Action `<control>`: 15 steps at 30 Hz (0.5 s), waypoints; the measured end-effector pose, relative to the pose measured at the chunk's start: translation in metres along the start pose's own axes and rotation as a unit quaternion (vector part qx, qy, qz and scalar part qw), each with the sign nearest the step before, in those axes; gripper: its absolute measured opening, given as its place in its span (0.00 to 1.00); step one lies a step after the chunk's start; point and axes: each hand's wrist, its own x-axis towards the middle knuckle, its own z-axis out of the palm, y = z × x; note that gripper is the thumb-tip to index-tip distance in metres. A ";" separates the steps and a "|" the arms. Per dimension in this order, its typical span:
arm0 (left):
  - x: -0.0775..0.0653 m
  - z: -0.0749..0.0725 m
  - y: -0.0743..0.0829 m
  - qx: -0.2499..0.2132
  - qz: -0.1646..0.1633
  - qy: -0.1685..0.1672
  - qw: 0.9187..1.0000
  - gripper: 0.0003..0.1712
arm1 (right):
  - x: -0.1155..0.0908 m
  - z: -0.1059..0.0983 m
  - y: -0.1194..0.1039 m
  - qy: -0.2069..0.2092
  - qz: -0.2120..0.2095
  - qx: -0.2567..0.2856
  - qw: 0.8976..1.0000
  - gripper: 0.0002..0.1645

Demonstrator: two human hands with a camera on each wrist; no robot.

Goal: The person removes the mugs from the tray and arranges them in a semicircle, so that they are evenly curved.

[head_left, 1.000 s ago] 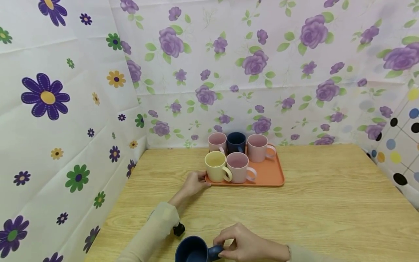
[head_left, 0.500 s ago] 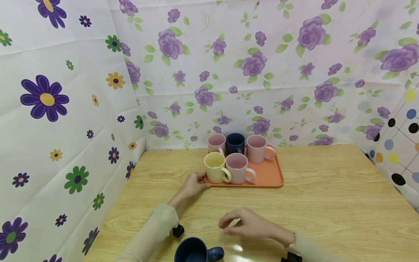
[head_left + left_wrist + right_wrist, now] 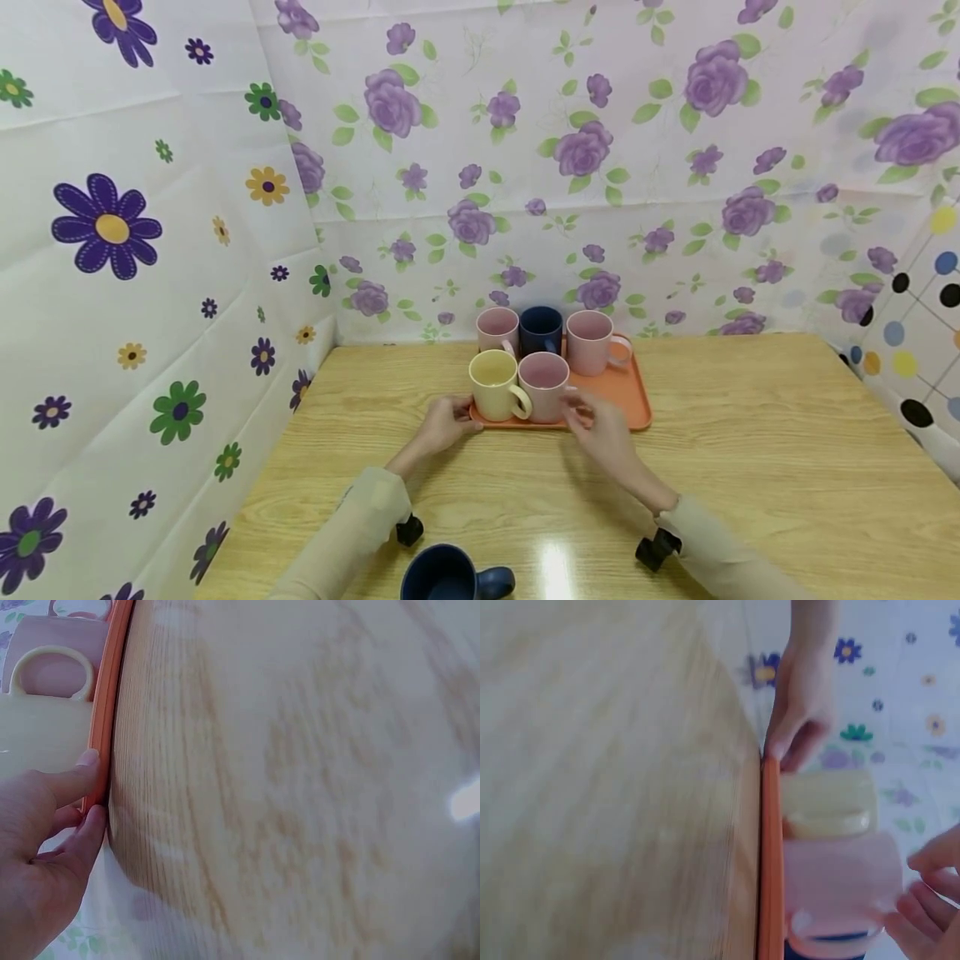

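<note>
At the near left corner of an orange tray (image 3: 637, 404), my left hand (image 3: 442, 423) pinches the rim; the left wrist view has this hand's thumb (image 3: 84, 766) on top of the edge. My right hand (image 3: 603, 437) has its fingertips at the handle of the front pink mug (image 3: 542, 398). In the right wrist view that hand (image 3: 936, 896) looks spread beside the mug, slightly blurred, and whether it touches the handle is unclear. A yellow mug (image 3: 489, 400) stands upright left of the pink one. Nearest me is a dark blue mug (image 3: 442, 575), its handle pointing right.
Behind on the tray stand a pink mug (image 3: 493, 332), a dark blue mug (image 3: 537, 333) and another pink mug (image 3: 587, 348). A flowered cloth (image 3: 465, 167) hangs behind the wooden table (image 3: 750, 467); another flowered cloth (image 3: 187, 333) lines the left side.
My right hand has let go of the near dark blue mug's handle and moved forward and right to the front pink mug. The left hand stays at the tray corner.
</note>
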 end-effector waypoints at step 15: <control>0.000 0.002 0.001 0.004 -0.003 0.009 1.000 0.28 | 0.008 -0.004 0.035 0.001 0.077 -0.077 0.994 0.08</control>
